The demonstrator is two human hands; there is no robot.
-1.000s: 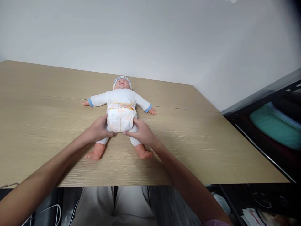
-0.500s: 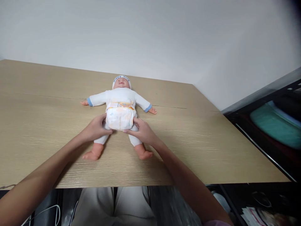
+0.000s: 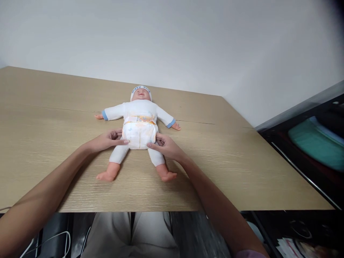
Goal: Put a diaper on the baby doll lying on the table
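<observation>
Left hand (image 3: 107, 140) and right hand (image 3: 164, 146), fingers loosely curled, press white printed diaper (image 3: 139, 133) between them on plastic baby doll (image 3: 138, 123). Best: even pressure both sides, doll flat on tan wooden tabletop (image 3: 242, 172).

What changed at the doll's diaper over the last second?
Both hands slid down off the diaper's sides: the left hand flattened, its fingertips now at the diaper's lower left edge, and the right hand moved to the lower right edge by the leg. The doll's thighs, covered before, now show. The doll stayed on its back on the table, arms spread.
</observation>
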